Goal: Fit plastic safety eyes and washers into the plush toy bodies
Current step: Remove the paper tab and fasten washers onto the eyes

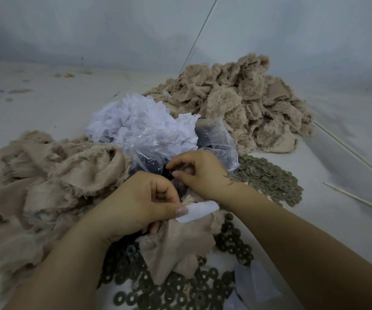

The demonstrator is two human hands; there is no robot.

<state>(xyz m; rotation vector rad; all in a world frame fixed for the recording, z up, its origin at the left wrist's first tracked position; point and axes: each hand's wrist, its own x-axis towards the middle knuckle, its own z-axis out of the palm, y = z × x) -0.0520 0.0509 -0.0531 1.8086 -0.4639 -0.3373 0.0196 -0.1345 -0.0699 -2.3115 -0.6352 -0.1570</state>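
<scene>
Left hand (139, 202) pinching plush toy body (176, 245) with white patch (199, 212), steadying it; right hand (199, 173) pinching small dark piece, probably safety eye (166, 173), for insertion. Washers (270, 177) near right.

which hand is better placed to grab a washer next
Probably the right hand: its fingertips pinch only something small and dark, and washers lie just beside it. The left hand grips the plush body.

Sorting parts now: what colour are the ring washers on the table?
Dull olive-grey ring washers, clearest in the head view.
</scene>
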